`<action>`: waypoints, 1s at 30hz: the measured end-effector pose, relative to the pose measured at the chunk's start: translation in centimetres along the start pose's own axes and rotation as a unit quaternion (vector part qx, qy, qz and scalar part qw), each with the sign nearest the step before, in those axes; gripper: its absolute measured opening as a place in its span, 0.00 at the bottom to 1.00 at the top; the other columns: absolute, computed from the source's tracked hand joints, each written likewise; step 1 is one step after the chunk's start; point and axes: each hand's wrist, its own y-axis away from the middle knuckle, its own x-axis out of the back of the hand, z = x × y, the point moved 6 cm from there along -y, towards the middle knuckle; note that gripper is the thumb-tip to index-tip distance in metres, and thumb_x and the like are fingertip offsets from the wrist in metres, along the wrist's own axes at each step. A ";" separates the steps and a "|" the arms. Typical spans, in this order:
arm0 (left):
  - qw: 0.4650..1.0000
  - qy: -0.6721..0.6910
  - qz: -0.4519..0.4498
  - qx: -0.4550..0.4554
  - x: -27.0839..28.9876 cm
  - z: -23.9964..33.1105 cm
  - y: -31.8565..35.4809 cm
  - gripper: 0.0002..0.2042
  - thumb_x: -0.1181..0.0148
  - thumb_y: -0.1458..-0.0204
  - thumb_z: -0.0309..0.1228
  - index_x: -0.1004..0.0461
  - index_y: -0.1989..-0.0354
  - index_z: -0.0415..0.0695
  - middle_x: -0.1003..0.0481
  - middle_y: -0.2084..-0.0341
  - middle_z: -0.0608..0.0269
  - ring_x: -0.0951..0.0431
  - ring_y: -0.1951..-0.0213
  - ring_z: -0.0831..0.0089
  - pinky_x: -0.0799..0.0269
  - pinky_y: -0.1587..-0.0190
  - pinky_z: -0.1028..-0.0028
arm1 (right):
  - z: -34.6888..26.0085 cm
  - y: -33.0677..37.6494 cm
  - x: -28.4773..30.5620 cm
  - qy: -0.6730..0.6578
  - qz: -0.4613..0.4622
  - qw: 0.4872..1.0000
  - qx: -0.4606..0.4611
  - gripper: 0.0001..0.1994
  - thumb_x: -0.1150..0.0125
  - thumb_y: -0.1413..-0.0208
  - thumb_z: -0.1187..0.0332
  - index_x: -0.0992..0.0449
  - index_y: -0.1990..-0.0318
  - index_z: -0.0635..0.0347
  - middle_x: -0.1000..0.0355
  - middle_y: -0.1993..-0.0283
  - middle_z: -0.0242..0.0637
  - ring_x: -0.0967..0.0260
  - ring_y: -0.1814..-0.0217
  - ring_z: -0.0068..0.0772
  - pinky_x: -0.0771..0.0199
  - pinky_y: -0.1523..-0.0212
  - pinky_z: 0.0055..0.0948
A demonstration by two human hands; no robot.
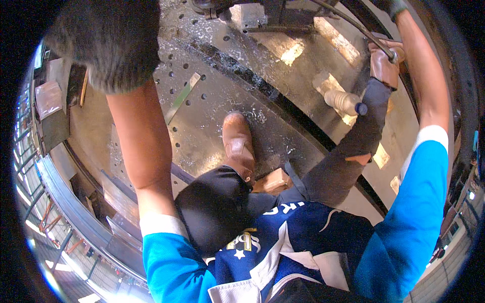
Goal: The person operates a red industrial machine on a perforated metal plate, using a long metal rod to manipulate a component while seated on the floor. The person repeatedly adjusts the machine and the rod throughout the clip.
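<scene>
Left hand [108, 44]: dark fuzzy glove, upper left, above the perforated plate [209, 86]; fingers hidden, we can't tell if it grasps anything.
Right hand [392, 7]: dark glove, cut off by the top edge; we can't tell its grip either.
Cable or rod [353, 23]: nearest the right hand, slants from the top edge down to the right boot [384, 69]; we can't tell which it is.
Green strip [183, 98]: on the plate, right of our left forearm.
Bottle [341, 102]: blue cap, on its side, by our right leg.
</scene>
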 end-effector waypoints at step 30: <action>0.872 0.409 -0.037 0.266 -1.8 -4.3 6.8 0.26 0.34 0.35 0.33 0.35 0.33 0.39 0.26 0.44 0.44 0.24 0.42 0.55 0.28 0.36 0.57 | -9.0 28.8 4.3 0.053 0.227 0.973 0.000 0.20 0.46 0.33 0.66 0.22 0.36 0.54 0.22 0.39 0.39 0.26 0.35 0.41 0.29 0.32 0.40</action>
